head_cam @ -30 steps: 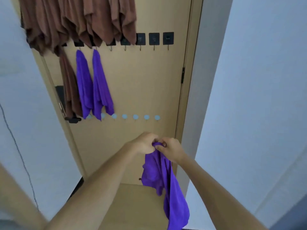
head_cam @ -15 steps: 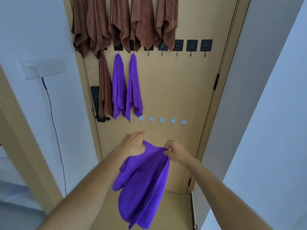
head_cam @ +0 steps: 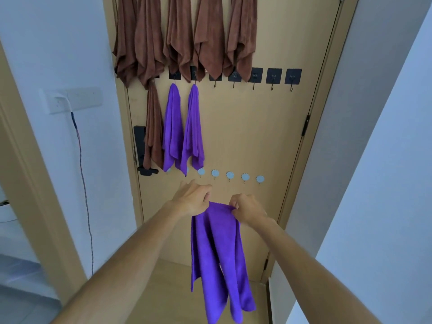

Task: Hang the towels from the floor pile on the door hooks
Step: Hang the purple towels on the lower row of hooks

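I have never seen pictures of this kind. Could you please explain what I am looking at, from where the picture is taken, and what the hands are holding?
There is no machine here. A person wears a camera on the head, so you look forward and down along both bare arms. The left hand and the right hand each pinch the top edge of a purple towel, which hangs down between them.

In front stands a tan door. A row of black hooks crosses it; two purple towels and one brown towel already hang there, while the hooks on the right are bare. Higher up hang more brown towels. Lower down is a row of small round pale hooks. At the left edge of the door is a black handle.
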Motion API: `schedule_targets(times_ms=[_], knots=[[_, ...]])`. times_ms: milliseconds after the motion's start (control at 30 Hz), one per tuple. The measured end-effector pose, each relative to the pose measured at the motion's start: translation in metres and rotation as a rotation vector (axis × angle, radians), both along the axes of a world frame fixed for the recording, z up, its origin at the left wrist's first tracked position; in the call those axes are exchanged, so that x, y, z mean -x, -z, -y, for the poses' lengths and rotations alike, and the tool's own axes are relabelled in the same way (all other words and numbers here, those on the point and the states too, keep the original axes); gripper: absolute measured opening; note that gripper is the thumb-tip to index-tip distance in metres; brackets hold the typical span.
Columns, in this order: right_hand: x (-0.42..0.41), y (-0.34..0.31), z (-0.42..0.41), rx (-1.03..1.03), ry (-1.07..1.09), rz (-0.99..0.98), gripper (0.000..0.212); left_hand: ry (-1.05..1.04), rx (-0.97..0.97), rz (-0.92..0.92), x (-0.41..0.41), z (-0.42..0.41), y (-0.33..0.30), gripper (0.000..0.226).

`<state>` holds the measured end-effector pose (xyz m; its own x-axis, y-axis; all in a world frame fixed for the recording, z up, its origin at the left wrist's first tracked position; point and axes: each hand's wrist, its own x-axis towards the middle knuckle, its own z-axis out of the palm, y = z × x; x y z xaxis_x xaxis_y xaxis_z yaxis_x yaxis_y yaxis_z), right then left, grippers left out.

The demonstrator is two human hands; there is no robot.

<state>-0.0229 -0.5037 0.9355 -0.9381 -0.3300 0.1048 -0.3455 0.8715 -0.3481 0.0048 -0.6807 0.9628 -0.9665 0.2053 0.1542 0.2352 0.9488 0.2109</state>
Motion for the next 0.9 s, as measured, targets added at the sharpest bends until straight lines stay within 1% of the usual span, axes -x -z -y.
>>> schedule_targets(times_ms=[67,167,233,300,400,500,633,733,833,900], knots=[[0.0,-0.006,-0.001,0.082,-0.008,-0.002,0.028,-0.024,0.005,0.04,0.0,0.0,0.003,0.015],[-0.001,-0.014,0.002,0.231,-0.049,-0.017,0.026,-0.01,-0.216,0.174,0.001,-0.014,0.012,0.022],[-0.002,-0.018,0.002,0.276,-0.061,-0.028,0.024,-0.013,-0.333,0.246,0.001,-0.025,0.017,0.016],[0.0,-0.017,-0.001,0.291,-0.036,-0.021,0.021,-0.008,-0.396,0.279,0.0,-0.032,0.019,0.009],[0.002,-0.016,-0.006,0.342,-0.01,-0.013,0.014,0.018,-0.414,0.262,0.002,-0.035,0.021,0.009],[0.004,-0.016,-0.011,0.327,-0.046,-0.018,0.01,0.011,-0.421,0.239,0.006,-0.034,0.019,0.009],[0.01,-0.014,-0.022,0.236,-0.084,0.012,0.017,0.029,-0.428,0.238,0.014,-0.024,0.007,0.011],[0.014,-0.014,-0.023,0.188,-0.116,0.048,0.018,0.036,-0.428,0.288,0.016,-0.019,0.002,0.014],[0.013,-0.015,-0.017,0.245,-0.11,0.068,0.018,0.014,-0.473,0.305,0.019,-0.018,0.003,0.017],[0.012,-0.017,-0.013,0.287,-0.096,0.149,0.017,-0.01,-0.477,0.295,0.022,-0.015,0.004,0.018]])
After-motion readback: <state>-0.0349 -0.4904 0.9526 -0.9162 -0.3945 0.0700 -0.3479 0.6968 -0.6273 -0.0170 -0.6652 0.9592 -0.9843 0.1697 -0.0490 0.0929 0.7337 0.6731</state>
